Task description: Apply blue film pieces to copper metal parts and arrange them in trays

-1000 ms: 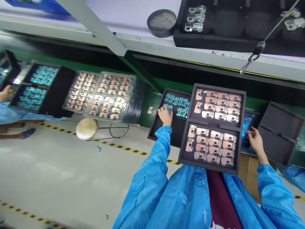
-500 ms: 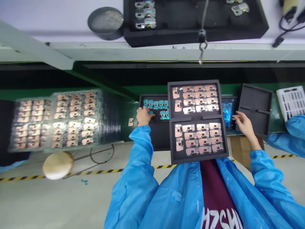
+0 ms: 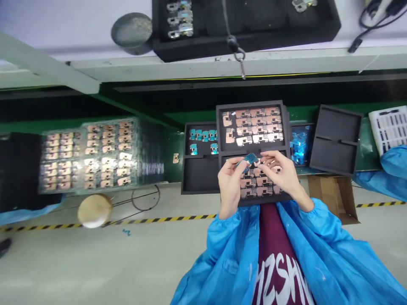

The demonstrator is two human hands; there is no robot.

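Note:
A small flat metal part covered in blue film [image 3: 250,158] is held up over the middle of a black tray [image 3: 221,153]. My left hand [image 3: 230,182] pinches its left side between thumb and fingers. From the right, my right hand [image 3: 281,171] closes thumb and fingertips on its right edge; the exact grip is too small to make out. Below both hands, copper-coloured metal parts [image 3: 259,127] lie in rows in the tray's two compartments, some of the lower ones hidden by my hands. Blue-filmed parts [image 3: 202,135] lie in a second black tray [image 3: 200,178] on the left.
Crumpled blue film [image 3: 299,146] lies right of the trays, beside another black tray [image 3: 335,140]. Stacked clear trays [image 3: 136,144] of copper parts stand left, near a loose part [image 3: 176,158]. A round stool [image 3: 94,210] is below. A hook [image 3: 242,67] hangs overhead. Another person's blue sleeve [image 3: 396,165] shows at right.
My left hand has moved right from the left tray with one blue-filmed part. My right hand has come left from beside the crumpled film, and both hands now meet at the part.

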